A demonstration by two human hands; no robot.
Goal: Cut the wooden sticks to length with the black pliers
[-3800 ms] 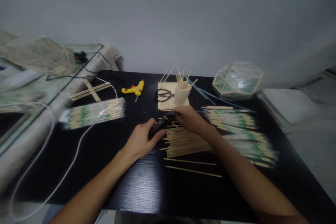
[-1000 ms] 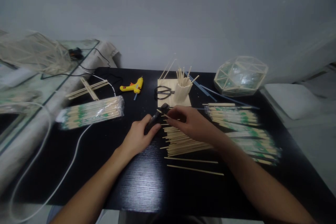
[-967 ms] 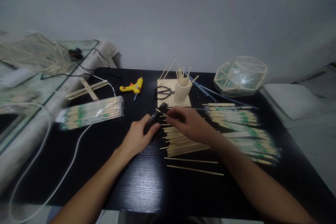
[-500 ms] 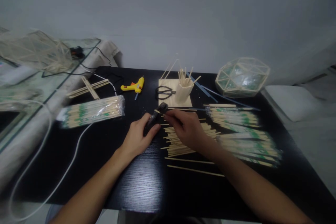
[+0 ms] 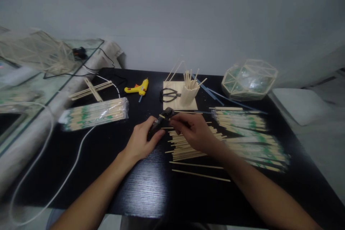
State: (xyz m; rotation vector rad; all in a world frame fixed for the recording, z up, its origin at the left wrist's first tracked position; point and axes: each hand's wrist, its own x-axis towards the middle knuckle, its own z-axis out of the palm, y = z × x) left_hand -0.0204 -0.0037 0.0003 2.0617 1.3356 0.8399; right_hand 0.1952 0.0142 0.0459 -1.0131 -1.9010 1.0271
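Note:
My left hand (image 5: 141, 137) is wrapped round a dark pliers-like cutting tool (image 5: 156, 124), its head pointing away from me to the right. A short pale end of a thin wooden stick (image 5: 162, 116) shows across the tool's head. Close against that head, my right hand (image 5: 192, 129) is closed in a pinch in line with the stick; most of the stick is hidden by the tool and fingers. Below my right hand lies a loose pile of thin wooden sticks (image 5: 185, 149), with a few single sticks nearer to me.
Behind the hands, a wooden base (image 5: 172, 85) carries black-handled scissors (image 5: 169, 95) and a holder (image 5: 188, 96) full of sticks. A yellow glue gun (image 5: 137, 88), wrapped stick packs (image 5: 97, 113), opened packs (image 5: 256, 147) and a faceted stick-framed shape (image 5: 249, 81) lie around.
The tool's head and the stick end have shifted slightly towards me. My right hand has barely moved, and its grip looks the same.

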